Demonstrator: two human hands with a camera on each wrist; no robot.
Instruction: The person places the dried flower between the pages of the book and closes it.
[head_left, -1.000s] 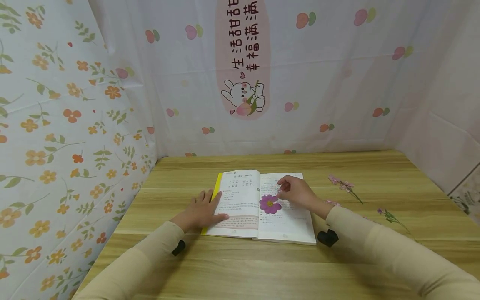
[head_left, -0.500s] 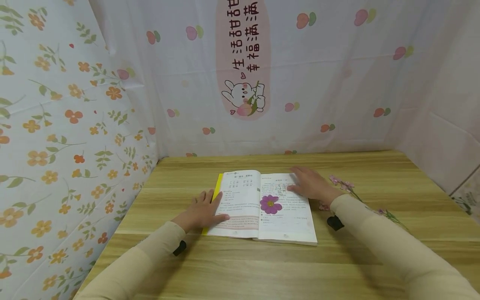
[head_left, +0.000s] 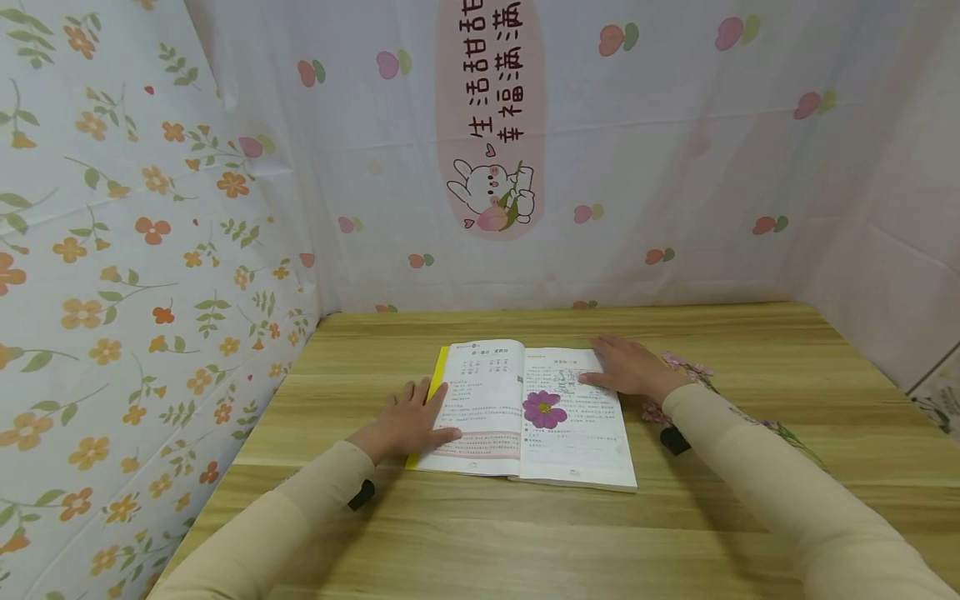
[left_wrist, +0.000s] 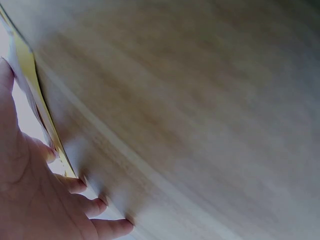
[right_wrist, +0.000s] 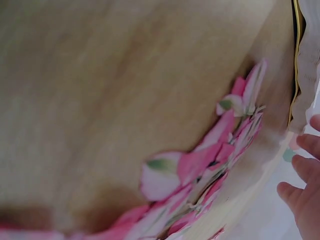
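Observation:
An open book with a yellow cover edge lies on the wooden table. A flat purple flower with a yellow centre rests on its right page, near the spine. My left hand lies spread at the book's left edge, thumb over the left page and fingertips on the table in the left wrist view. At the book's upper right edge is my right hand, its fingers extended and thumb over the right page. Neither hand grips anything. Beside the right hand lie pink flower sprigs.
To the right, partly behind the right forearm, lie a pink sprig and a purple-tipped green stem. A patterned curtain hangs along the table's back and left sides. The wooden table extends in front of the book.
My right hand has drawn back from beside the purple flower to the book's upper right edge, and its fingers have straightened. The flower stays on the page. My left hand keeps its place.

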